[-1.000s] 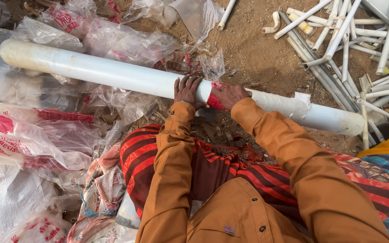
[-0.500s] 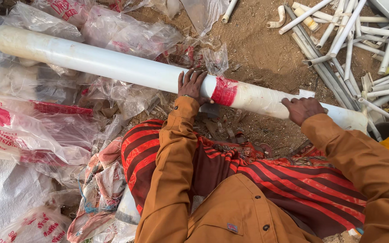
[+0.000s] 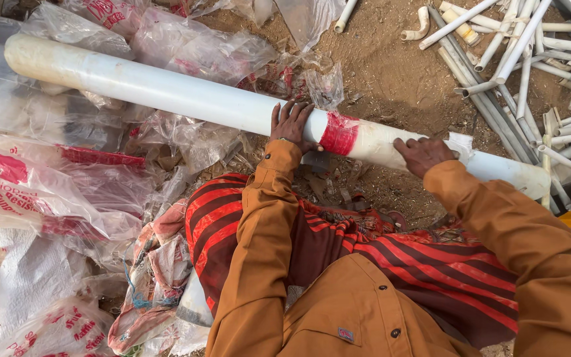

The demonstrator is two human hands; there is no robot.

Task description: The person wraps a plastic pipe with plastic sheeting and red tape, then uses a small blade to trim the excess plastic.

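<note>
1. Right hand (image 3: 425, 153) has slid further right along the white pipe (image 3: 166, 89), away from the red tape band (image 3: 340, 133).
2. Left hand (image 3: 291, 123) lies flat on the pipe just left of the band; both grips open, palms pressing, not clamped.
3. Pipe lies across the dirt ground (image 3: 384, 73), over plastic bags (image 3: 67, 198).
4. Best to press evenly so it won't roll.
5. Pipe's right end is partly hidden by the sleeve; thin pipes (image 3: 517, 59) are cut off at the top right.

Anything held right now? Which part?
Both hands rest on the large white pipe: left hand flat on top just left of the red band, right hand just right of it. Neither grip wraps it.
</note>
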